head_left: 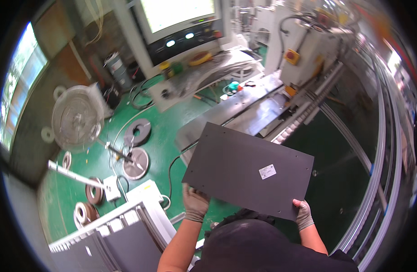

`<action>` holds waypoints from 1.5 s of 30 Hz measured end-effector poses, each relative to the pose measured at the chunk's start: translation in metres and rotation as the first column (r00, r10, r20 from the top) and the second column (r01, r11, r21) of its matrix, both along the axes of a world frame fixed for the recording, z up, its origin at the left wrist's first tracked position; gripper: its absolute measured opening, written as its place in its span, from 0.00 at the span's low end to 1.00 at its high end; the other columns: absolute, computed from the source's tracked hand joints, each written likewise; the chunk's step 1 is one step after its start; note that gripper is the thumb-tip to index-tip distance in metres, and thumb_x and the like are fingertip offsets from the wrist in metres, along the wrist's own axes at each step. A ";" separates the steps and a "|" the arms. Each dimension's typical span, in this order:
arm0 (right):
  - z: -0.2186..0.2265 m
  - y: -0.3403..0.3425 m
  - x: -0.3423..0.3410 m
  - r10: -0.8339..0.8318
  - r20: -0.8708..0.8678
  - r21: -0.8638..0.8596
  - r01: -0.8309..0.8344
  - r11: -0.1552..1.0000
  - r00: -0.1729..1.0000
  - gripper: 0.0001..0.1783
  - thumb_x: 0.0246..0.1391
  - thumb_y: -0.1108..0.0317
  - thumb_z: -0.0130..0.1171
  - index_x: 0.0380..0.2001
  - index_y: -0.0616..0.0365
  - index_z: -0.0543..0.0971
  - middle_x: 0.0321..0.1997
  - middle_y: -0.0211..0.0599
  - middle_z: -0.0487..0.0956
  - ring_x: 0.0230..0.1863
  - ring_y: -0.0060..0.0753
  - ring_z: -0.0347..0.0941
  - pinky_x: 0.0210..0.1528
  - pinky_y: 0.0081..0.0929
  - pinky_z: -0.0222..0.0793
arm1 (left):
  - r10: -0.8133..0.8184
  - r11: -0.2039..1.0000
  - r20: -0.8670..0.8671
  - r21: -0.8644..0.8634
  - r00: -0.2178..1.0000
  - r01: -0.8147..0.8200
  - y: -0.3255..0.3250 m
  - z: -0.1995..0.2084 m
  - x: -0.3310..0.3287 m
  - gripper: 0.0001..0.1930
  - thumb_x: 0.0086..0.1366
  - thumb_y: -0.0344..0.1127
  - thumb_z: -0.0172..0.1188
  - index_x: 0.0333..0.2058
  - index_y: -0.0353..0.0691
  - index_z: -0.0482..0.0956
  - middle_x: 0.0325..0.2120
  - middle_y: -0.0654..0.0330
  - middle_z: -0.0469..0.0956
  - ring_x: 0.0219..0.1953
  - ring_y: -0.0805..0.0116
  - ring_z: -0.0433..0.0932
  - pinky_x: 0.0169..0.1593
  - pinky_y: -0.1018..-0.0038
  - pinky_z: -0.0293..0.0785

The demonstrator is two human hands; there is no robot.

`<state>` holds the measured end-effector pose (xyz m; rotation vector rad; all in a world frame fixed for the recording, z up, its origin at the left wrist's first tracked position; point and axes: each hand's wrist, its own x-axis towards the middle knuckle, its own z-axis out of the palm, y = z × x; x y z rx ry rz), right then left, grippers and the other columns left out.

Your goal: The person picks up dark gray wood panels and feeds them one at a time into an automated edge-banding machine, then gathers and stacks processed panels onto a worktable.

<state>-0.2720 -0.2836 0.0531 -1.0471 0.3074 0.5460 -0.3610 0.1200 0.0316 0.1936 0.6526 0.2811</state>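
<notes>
A dark grey rectangular panel [235, 167] is held up in front of me, with small holes near its edges and a white label [267, 171] right of its middle. My left hand [195, 202], in a light glove, grips the panel's near left corner from beneath, its fingers partly hidden. At the near right corner my right hand [303, 214], gloved too, is closed on the edge with the thumb on top. Beyond the panel lies the metal bed of a machine [244, 111], apart from my hands.
A rack [131, 240] of similar grey panels stands at the lower left. On the green floor are a pedestal fan [79, 118], rolls of edge banding [138, 132] and cables. A control console [181, 43] with a lit screen stands ahead; roller rails [380, 190] run along the right.
</notes>
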 end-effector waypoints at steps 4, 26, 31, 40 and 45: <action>-0.027 -0.030 -0.011 -0.215 -0.077 0.061 0.220 0.974 0.974 0.25 0.49 0.70 0.60 0.52 0.69 0.74 0.47 0.47 0.80 0.46 0.46 0.79 0.54 0.44 0.76 | -0.348 0.913 -0.117 0.184 0.930 0.365 -0.027 -0.003 0.068 0.17 0.72 0.46 0.50 0.46 0.38 0.74 0.39 0.60 0.79 0.46 0.61 0.77 0.51 0.65 0.74; -0.028 -0.024 0.148 -0.618 -0.036 -0.250 0.592 0.766 0.785 0.23 0.55 0.65 0.67 0.51 0.61 0.74 0.47 0.32 0.78 0.49 0.28 0.72 0.55 0.30 0.67 | 0.250 -0.916 -0.632 0.091 0.733 0.390 -0.001 -0.008 0.185 0.40 0.53 0.45 0.63 0.64 0.40 0.62 0.65 0.52 0.61 0.68 0.46 0.55 0.70 0.51 0.46; -0.042 -0.054 0.185 -0.621 0.011 -0.298 0.595 0.746 0.784 0.20 0.58 0.63 0.63 0.51 0.57 0.75 0.46 0.30 0.78 0.47 0.28 0.74 0.53 0.31 0.70 | 0.270 -0.907 -0.651 0.076 0.709 0.414 -0.007 0.005 0.191 0.36 0.53 0.42 0.62 0.60 0.40 0.64 0.63 0.52 0.63 0.67 0.46 0.58 0.69 0.50 0.48; -0.044 -0.105 0.268 -0.601 0.005 -0.230 0.585 0.777 0.800 0.25 0.59 0.56 0.64 0.54 0.58 0.74 0.50 0.32 0.77 0.51 0.31 0.74 0.54 0.32 0.70 | 0.286 -0.903 -0.597 0.095 0.750 0.419 -0.008 -0.001 0.195 0.29 0.51 0.33 0.57 0.55 0.41 0.69 0.58 0.53 0.68 0.62 0.48 0.63 0.66 0.51 0.54; -0.057 -0.137 0.307 -0.597 -0.049 -0.156 0.584 0.797 0.801 0.24 0.59 0.57 0.63 0.54 0.58 0.74 0.51 0.35 0.77 0.50 0.34 0.75 0.52 0.36 0.74 | 0.299 -0.895 -0.588 0.099 0.752 0.434 -0.010 0.004 0.196 0.29 0.51 0.33 0.57 0.56 0.43 0.69 0.58 0.54 0.69 0.62 0.49 0.64 0.65 0.51 0.56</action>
